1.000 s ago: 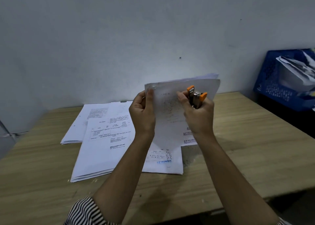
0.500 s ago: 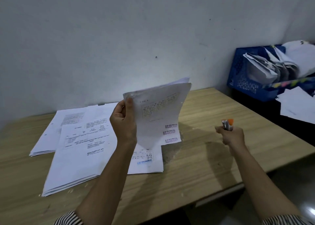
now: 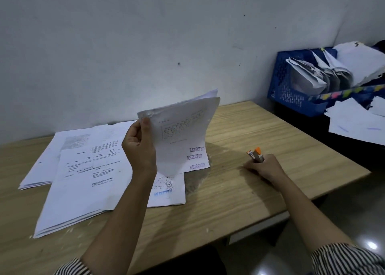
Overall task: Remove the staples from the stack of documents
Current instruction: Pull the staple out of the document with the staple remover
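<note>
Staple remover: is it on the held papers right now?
No. The right hand holds the staple remover low over the table, well apart from the papers gripped by the left hand.

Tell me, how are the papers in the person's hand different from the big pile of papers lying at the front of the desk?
The held sheaf is up in the air, pinched at its top corner by the left hand; the front pile lies flat on the desk. The held sheaf bends and fans apart at its top; the front pile stays flat. The held sheaf faces the wall, so its print only shows through faintly; the front pile shows printed text on top. Both are white printed documents.
</note>
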